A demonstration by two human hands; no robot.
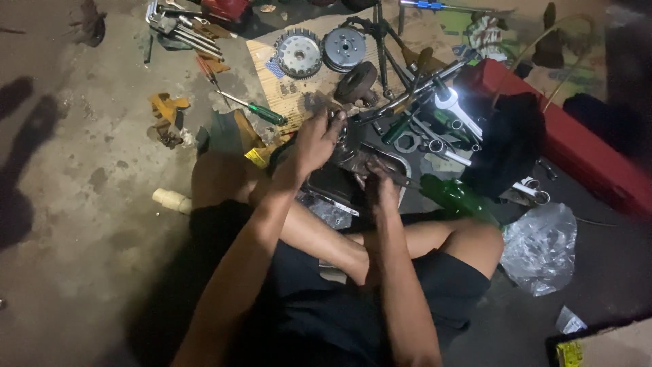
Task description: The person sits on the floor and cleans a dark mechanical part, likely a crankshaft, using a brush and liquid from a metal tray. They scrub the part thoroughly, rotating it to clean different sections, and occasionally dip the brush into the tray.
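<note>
The person is sitting cross-legged on the concrete floor [81, 204], working over a dark metal tray [333, 187] lying just in front of the legs. A red toolbox [577, 149] is lying to the right, and a cardboard sheet [299, 88] beyond the tray is carrying two round clutch parts [299, 54] side by side. The left hand [314, 144] is closing around a greasy metal engine part [348, 139] held just above the tray. The right hand [380, 185] is touching the same part from below (its grip cannot be made out). A green-handled screwdriver [261, 112] is lying left of the hands, with wrenches [448, 122] lying scattered to the right.
</note>
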